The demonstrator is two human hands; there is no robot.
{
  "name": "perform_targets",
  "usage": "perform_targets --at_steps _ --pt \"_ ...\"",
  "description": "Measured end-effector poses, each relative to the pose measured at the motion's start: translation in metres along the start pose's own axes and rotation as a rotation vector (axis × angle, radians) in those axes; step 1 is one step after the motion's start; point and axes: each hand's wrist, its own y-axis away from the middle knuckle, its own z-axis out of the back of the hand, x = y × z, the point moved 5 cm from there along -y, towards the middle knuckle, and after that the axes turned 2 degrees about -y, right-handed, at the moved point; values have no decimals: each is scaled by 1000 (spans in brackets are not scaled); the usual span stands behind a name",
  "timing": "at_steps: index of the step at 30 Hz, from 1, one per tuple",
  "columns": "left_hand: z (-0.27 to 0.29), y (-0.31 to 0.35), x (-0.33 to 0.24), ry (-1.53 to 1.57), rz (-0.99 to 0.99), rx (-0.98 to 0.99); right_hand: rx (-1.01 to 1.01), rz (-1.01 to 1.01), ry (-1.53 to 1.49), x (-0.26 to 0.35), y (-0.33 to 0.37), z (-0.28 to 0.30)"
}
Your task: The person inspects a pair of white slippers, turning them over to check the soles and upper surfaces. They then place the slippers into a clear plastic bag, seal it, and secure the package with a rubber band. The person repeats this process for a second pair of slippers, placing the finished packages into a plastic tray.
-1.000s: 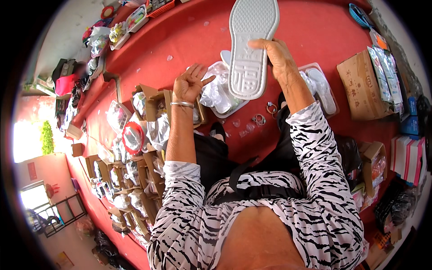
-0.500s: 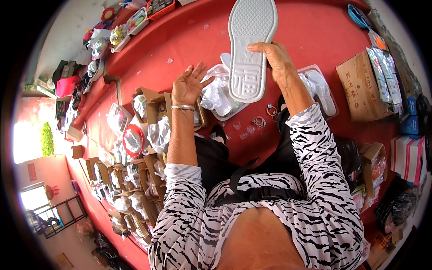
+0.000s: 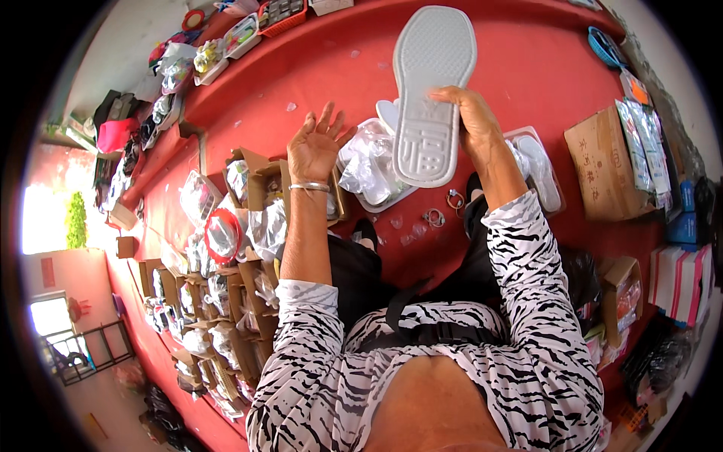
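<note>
A white shoe sole [image 3: 433, 71] with a dotted front and raised marks at the heel is held up by my right hand [image 3: 474, 120]. The thumb lies across its face and the other fingers go behind its right edge. My left hand [image 3: 316, 147], with a silver bracelet on the wrist, is raised palm up with the fingers spread and nothing in it. Behind the sole, a white tray [image 3: 388, 202] holds clear plastic bags [image 3: 367, 162] and another pale sole [image 3: 388, 113], partly hidden. A second tray [image 3: 556, 151] to the right holds white soles [image 3: 538, 169].
Cardboard boxes [image 3: 260, 177] with bagged goods crowd the left. A large carton [image 3: 606, 162] stands at the right beside flat plastic packets [image 3: 644, 143]. Small ring-shaped items [image 3: 433, 218] and plastic scraps lie on the red floor [image 3: 331, 75]. A raised red ledge runs along the back.
The sole and my right hand have shifted slightly down and to the right in the view. The whole scene has shifted a little too. My left hand stays spread.
</note>
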Motion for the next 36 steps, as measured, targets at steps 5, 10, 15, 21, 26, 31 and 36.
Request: perform_targets --at_steps 5,10,15,21,26,31,36 --pt "-8 8 -14 118 -84 53 88 -50 -205 7 9 -14" --pt "-15 11 -24 208 -153 149 121 -20 -283 11 10 -17" --pt "-19 16 -29 249 -176 149 237 -35 -382 17 25 -42" --pt "-21 17 -31 259 -183 128 257 -24 -357 13 20 -43" --pt "-21 18 -32 265 -196 145 250 -59 -392 10 23 -50" --pt "-12 14 -30 226 -190 20 268 -43 -368 11 24 -52" --pt "-1 10 -28 121 -235 -53 283 -77 -414 10 21 -48"
